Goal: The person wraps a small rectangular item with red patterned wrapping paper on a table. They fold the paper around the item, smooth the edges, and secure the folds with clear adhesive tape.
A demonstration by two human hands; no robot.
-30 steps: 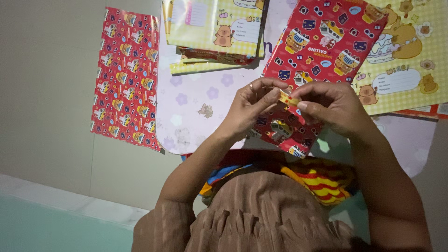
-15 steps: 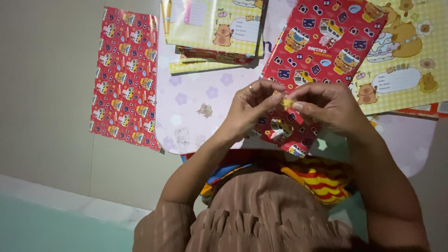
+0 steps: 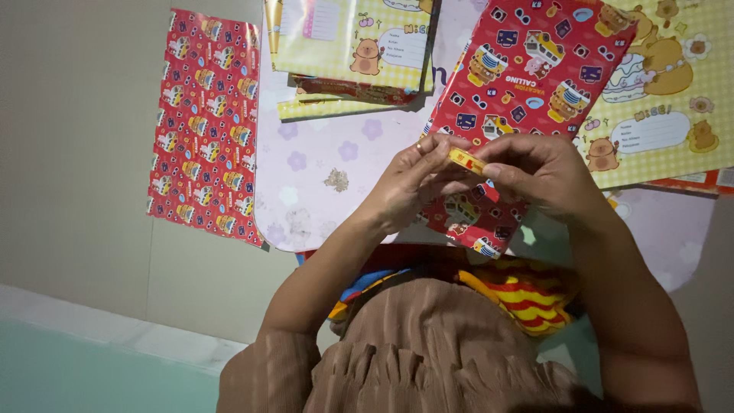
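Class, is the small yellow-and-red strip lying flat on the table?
No, both hands, left hand and right hand, pinch the small yellow-and-red strip above it.

We wear a ribbed brown knit garment gathered at six o'clock, sleeves ending above our elbows, and a thin ring on our left hand

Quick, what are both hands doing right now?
Left hand: fingers closed, pinching one end of the small yellow strip.
Right hand: closed, pinching its other end.
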